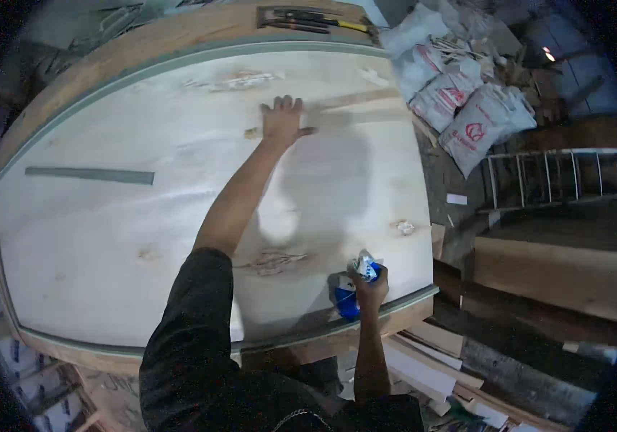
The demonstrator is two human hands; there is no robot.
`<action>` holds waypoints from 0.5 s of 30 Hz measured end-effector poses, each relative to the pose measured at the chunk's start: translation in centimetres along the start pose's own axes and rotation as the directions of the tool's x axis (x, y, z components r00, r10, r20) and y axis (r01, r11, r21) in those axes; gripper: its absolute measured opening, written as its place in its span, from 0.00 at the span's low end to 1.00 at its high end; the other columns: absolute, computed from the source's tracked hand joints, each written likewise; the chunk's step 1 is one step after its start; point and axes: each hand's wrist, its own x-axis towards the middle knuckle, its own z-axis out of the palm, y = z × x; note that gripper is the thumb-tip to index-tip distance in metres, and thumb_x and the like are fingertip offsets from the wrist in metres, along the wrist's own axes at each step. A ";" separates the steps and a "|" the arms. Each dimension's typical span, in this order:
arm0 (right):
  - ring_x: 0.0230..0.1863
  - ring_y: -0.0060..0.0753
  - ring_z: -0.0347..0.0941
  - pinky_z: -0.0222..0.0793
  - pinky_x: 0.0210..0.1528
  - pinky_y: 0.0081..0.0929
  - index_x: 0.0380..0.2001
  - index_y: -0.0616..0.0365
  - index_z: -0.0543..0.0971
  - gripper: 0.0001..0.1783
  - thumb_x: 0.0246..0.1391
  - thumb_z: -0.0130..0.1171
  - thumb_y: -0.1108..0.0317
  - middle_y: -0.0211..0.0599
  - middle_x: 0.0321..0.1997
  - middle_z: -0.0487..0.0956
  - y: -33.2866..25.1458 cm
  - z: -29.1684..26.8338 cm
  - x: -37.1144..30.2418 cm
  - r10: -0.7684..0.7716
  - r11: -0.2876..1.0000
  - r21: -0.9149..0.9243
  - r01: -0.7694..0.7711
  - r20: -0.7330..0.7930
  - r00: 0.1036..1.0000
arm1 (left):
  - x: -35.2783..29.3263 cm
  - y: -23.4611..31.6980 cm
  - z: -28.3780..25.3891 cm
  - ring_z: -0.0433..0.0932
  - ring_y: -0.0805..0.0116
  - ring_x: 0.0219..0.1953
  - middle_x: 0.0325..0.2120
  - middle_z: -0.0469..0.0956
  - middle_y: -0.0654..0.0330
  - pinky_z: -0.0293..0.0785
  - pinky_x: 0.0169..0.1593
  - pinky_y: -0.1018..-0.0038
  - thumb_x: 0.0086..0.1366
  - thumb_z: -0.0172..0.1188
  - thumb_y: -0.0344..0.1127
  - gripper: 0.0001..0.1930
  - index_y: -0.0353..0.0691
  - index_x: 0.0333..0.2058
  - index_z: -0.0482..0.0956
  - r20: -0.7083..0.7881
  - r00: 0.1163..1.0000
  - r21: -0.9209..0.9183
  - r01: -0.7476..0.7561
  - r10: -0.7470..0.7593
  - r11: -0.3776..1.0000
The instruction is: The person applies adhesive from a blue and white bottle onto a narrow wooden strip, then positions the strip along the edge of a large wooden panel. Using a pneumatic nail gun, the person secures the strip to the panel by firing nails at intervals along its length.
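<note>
My left hand (283, 124) lies on a broad pale wooden panel (200, 187), fingers spread. A small yellowish piece (252, 134) is beside its wrist. My right hand (371, 289), near the panel's front right edge, is closed around a crumpled blue-and-white packet (366, 266). Just left of that hand is a blue item with a white top (347, 299); whether it is joined to the packet I cannot tell. Rough, whitish torn-looking patches mark the panel, one (276, 262) between my arms and another (403, 227) above my right hand.
A flat grey-green strip (88, 175) lies on the panel's left side. Grey-green edging (200, 55) runs along the border. Tools in a tray (315, 19) sit at the far edge. White sacks (481, 126), a metal ladder (553, 176) and boards (550, 277) are on the right.
</note>
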 end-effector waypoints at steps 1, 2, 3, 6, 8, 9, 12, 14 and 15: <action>0.30 0.37 0.75 0.70 0.31 0.30 0.37 0.61 0.72 0.24 0.35 0.68 0.62 0.44 0.30 0.77 -0.5 0.0 0.8 -0.035 0.988 -0.152 0.038 0.026 0.999 | 0.4 -0.2 -0.2 0.68 0.58 0.48 0.44 0.69 0.54 0.61 0.46 0.48 0.40 0.56 0.72 0.46 0.40 0.50 0.66 0.008 1.000 0.006 0.029 -0.029 1.000; 0.29 0.41 0.76 0.70 0.32 0.32 0.34 0.60 0.73 0.24 0.35 0.69 0.60 0.46 0.28 0.78 -0.9 0.1 1.5 -0.074 0.951 -0.297 0.090 0.063 0.995 | 0.6 -0.5 -0.6 0.71 0.59 0.43 0.40 0.71 0.56 0.64 0.44 0.52 0.41 0.57 0.70 0.43 0.41 0.48 0.68 0.155 0.986 -0.031 0.069 -0.064 0.997; 0.29 0.41 0.76 0.70 0.32 0.32 0.34 0.60 0.73 0.24 0.35 0.69 0.60 0.46 0.28 0.78 -1.1 0.3 2.2 -0.092 0.947 -0.298 0.122 0.113 0.989 | 0.2 -1.2 -1.0 0.75 0.59 0.38 0.37 0.74 0.57 0.67 0.43 0.57 0.41 0.58 0.68 0.41 0.42 0.47 0.69 0.300 0.948 -0.058 0.129 -0.106 0.990; 0.31 0.43 0.76 0.71 0.33 0.32 0.35 0.62 0.74 0.23 0.34 0.67 0.61 0.47 0.29 0.78 0.3 1.2 4.4 -0.213 0.914 -0.282 0.292 0.281 0.936 | -5.2 -3.0 -2.4 0.76 0.58 0.33 0.30 0.76 0.52 0.70 0.36 0.63 0.39 0.63 0.60 0.32 0.40 0.38 0.75 0.236 0.959 -0.288 0.222 -0.155 0.932; 0.31 0.37 0.75 0.70 0.33 0.32 0.42 0.62 0.72 0.27 0.36 0.66 0.62 0.43 0.33 0.78 6.7 0.9 6.4 -0.288 0.957 0.084 0.277 0.379 0.879 | -9.5 -3.0 -1.8 0.77 0.55 0.34 0.32 0.76 0.52 0.71 0.38 0.59 0.39 0.63 0.61 0.34 0.39 0.39 0.73 0.309 0.940 -0.284 0.236 -0.145 0.929; 0.31 0.37 0.75 0.70 0.33 0.32 0.42 0.62 0.72 0.27 0.36 0.66 0.62 0.43 0.33 0.78 5.3 2.3 5.9 -0.312 0.949 0.111 0.294 0.452 0.836 | -12.3 -3.3 -3.7 0.77 0.55 0.36 0.35 0.76 0.51 0.72 0.38 0.59 0.39 0.63 0.62 0.37 0.37 0.41 0.72 0.307 0.922 -0.243 0.317 -0.237 0.917; 0.34 0.34 0.73 0.69 0.36 0.30 0.39 0.64 0.74 0.24 0.37 0.65 0.65 0.39 0.36 0.77 -1.9 4.1 2.1 -0.040 0.950 0.257 -0.176 0.660 0.751 | -25.1 -7.5 -9.0 0.76 0.55 0.38 0.40 0.73 0.51 0.74 0.40 0.64 0.42 0.64 0.61 0.39 0.38 0.46 0.68 0.259 0.860 -0.202 0.494 -0.440 0.846; 0.31 0.28 0.73 0.69 0.36 0.25 0.36 0.65 0.74 0.18 0.37 0.61 0.74 0.35 0.32 0.77 -5.7 7.9 -0.3 -0.091 0.881 0.395 -0.262 0.683 0.725 | -31.7 -9.3 -12.3 0.75 0.58 0.39 0.38 0.72 0.53 0.74 0.40 0.65 0.40 0.65 0.61 0.39 0.39 0.46 0.69 0.294 0.744 -0.112 0.650 -0.600 0.752; 0.32 0.28 0.72 0.68 0.37 0.24 0.37 0.65 0.73 0.18 0.38 0.61 0.75 0.35 0.32 0.76 -6.9 10.0 -1.2 -0.145 0.884 0.403 -0.237 0.719 0.680 | -35.6 -10.7 -12.2 0.75 0.60 0.40 0.38 0.72 0.56 0.75 0.40 0.66 0.39 0.64 0.64 0.41 0.40 0.47 0.70 0.148 0.749 -0.061 0.659 -0.646 0.750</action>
